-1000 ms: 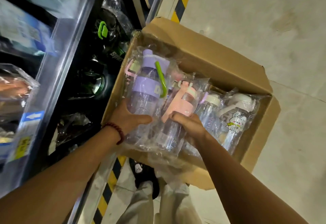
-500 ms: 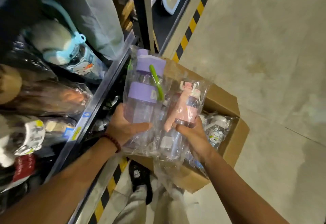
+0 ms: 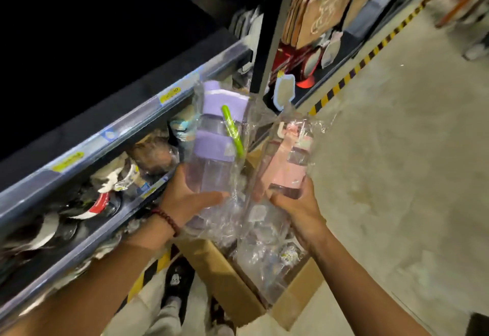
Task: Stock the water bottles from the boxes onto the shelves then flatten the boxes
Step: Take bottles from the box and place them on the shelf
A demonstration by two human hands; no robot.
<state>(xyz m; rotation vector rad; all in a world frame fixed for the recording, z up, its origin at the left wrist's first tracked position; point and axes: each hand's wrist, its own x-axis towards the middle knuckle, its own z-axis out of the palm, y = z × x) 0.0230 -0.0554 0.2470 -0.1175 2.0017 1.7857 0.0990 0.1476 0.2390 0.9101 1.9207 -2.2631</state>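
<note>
Purple-banded bottle [image 3: 214, 150] sits gripped in the left hand [image 3: 185, 198]; the right hand [image 3: 296, 206] clutches a pink bottle [image 3: 288, 166], both plastic-wrapped. Beneath the hands lies the open box [image 3: 227, 280], with the shelf [image 3: 111, 134] just left.

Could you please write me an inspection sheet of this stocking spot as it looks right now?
Surface: concrete floor, bare beside the shelves.
Job's things: purple bottle and pink bottle, both in clear wrap, held above the open box, which still holds wrapped bottles.
Clutter: wrapped goods crowd the shelf.
Grippers: left hand grips the purple bottle; right hand grips the pink bottle.
Cables: nothing seen.
Surroundings: striped floor tape along the shelving; upper left too dark to tell.
</note>
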